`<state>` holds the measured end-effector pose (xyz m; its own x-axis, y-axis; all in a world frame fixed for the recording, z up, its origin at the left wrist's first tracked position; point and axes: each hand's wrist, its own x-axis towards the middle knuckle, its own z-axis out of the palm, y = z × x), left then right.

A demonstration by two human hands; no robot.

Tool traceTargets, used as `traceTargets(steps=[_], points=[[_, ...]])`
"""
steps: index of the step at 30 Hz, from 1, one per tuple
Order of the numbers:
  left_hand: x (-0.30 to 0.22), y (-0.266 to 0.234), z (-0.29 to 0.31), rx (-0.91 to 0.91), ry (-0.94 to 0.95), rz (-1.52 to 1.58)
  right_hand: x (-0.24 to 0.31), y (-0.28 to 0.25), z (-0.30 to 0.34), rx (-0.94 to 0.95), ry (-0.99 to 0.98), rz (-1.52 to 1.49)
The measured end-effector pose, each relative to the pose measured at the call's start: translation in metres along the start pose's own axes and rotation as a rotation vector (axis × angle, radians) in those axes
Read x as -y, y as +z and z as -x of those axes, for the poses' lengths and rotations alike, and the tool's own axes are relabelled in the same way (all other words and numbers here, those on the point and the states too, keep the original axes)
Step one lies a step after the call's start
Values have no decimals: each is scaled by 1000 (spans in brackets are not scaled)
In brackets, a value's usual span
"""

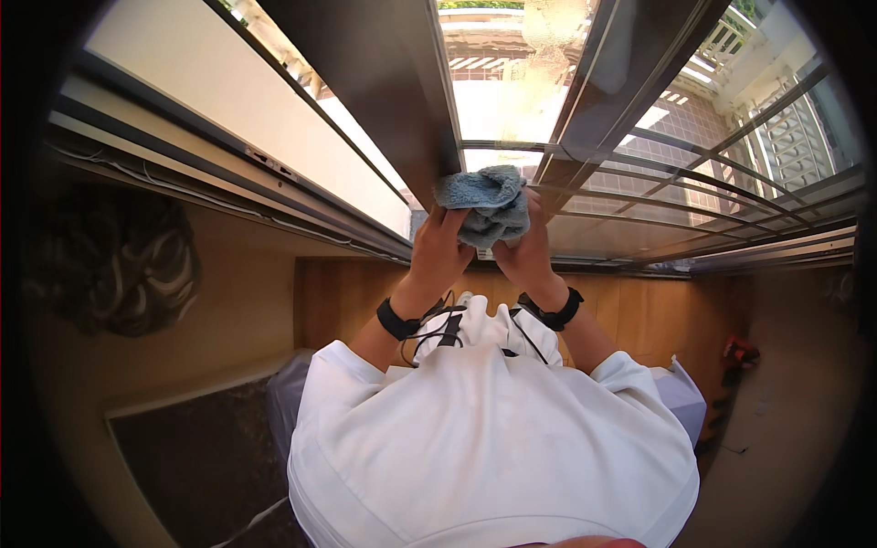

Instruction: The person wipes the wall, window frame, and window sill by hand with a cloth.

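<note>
A bunched blue-grey cloth (493, 203) is held up between my two hands, in front of the dark frame of a glass door (379, 82). My left hand (440, 247) grips its left side, fingers curled up behind and under the folds. On the other side my right hand (530, 245) closes around the cloth's right edge, with the thumb toward the middle. Some fingertips are hidden by the fabric. Black bands sit on both wrists, and thin dark cables hang near them.
Panes with a metal grille (676, 192) stand to the right; a tiled balcony with a white railing (795, 137) shows beyond. At left run a door track (265, 164) and a dark patterned ornament (119, 260). Wooden flooring (630, 315) lies below, with a pale lavender object (681, 397) at my right.
</note>
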<state>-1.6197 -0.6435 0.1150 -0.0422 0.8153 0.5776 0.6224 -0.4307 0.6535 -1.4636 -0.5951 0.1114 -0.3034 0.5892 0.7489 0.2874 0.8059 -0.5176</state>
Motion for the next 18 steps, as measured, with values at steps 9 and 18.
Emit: traceTargets(steps=[9,18], points=[[25,-57,-6,-473,80,108,47,75,-42,59,-69,34],[40,-60,-23,-371,124,478,65,70,-53,30,6,4]])
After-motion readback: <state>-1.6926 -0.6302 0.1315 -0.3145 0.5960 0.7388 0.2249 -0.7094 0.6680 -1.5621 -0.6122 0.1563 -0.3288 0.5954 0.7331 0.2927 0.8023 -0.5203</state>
